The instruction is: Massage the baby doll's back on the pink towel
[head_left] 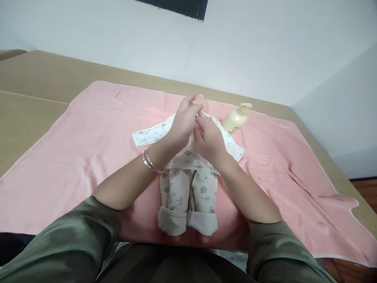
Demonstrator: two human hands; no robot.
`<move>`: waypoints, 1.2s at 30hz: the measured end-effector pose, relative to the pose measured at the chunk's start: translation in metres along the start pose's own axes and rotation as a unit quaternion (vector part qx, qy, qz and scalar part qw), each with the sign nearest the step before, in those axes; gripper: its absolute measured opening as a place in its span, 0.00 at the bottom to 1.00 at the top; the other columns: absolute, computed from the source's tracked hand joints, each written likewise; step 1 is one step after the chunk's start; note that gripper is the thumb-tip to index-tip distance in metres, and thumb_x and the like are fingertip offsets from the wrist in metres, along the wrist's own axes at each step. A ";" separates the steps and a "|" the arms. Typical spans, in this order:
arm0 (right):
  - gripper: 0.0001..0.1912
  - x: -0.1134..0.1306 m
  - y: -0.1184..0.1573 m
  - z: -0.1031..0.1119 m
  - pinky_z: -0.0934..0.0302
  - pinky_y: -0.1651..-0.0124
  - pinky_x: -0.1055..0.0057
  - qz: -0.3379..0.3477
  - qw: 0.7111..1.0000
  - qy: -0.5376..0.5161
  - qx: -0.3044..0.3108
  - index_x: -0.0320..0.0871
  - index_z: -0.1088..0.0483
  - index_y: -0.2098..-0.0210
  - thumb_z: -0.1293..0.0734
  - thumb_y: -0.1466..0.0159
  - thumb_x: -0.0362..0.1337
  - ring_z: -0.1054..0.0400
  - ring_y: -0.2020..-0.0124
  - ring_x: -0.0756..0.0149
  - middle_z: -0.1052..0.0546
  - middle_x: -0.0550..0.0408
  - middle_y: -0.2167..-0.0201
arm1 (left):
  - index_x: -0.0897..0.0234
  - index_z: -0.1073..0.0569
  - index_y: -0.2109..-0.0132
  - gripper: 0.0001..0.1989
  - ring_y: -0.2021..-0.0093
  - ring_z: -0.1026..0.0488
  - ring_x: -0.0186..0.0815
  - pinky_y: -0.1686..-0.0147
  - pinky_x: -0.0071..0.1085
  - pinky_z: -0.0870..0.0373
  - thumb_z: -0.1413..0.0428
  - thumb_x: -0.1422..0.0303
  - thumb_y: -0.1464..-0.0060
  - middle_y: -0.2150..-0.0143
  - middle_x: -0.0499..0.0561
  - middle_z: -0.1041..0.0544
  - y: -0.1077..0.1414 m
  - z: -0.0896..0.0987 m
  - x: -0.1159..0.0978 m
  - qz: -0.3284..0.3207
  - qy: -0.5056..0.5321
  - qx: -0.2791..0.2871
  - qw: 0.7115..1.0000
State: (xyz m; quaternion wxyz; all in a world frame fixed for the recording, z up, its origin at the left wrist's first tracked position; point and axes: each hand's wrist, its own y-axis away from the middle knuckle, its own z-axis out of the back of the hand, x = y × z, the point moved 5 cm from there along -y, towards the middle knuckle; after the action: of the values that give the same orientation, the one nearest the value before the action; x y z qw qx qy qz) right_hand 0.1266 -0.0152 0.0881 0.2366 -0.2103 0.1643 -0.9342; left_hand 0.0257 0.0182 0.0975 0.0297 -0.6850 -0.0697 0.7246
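My left hand (pixel 185 120), with silver bangles (pixel 149 160) at the wrist, is raised with its fingers stretched out. Against it rests my right hand (pixel 209 137), its fingers a little bent and their tips at the left palm. I see nothing held, though the space between the palms is partly hidden. Below both hands a baby doll lies on its back in a white printed top (pixel 188 157) and matching trousers (pixel 203 192) with turned-up cuffs. Its head (pixel 202 103) shows partly behind my fingers. A cream pump bottle (pixel 235 119) is beside the doll's shoulder, at the right.
A wrinkled pink blanket (pixel 88 137) lies under the doll and bottle. It covers much of a tan surface (pixel 44 74), which meets a white wall (pixel 250 51) at the back. A dark panel (pixel 185 8) is on the wall above.
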 end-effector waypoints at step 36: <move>0.29 -0.065 -0.023 -0.041 0.59 0.22 0.36 -0.042 0.994 -0.008 0.100 0.44 0.39 0.28 0.45 0.26 0.44 0.55 0.21 0.46 0.44 0.48 0.23 | 0.60 0.20 0.55 0.19 0.44 0.24 0.43 0.35 0.39 0.31 0.54 0.76 0.44 0.49 0.54 0.18 -0.035 0.012 0.092 -0.127 -0.229 -0.078 0.962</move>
State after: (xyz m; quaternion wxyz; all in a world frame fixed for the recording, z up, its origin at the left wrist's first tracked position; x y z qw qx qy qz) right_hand 0.1505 0.0454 0.0415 0.2178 -0.1998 0.0595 -0.9535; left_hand 0.0064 0.0652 0.0124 0.0510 -0.4862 -0.2177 0.8448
